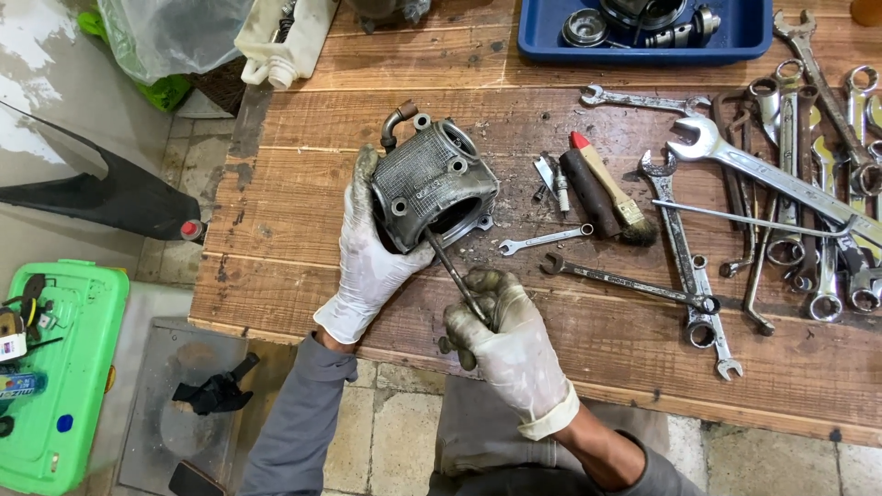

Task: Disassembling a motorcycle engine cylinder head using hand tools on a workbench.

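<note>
Gripping the engine cylinder [430, 184] on the workbench [588, 349], left hand [367, 253] wraps its side. Right hand [501, 344] clamps a thin metal rod [450, 266], tip at the cylinder's bore. Wrenches [781, 202] lie nearby.

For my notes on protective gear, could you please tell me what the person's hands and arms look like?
Both hands wear thin whitish gloves, smudged with grey grime. The left glove is dirty mainly on the fingers; the right glove is darker at its fingers and has a rolled cuff. Both arms are in grey long sleeves: the left sleeve reaches the glove, the right sleeve is pushed up the forearm.
</note>
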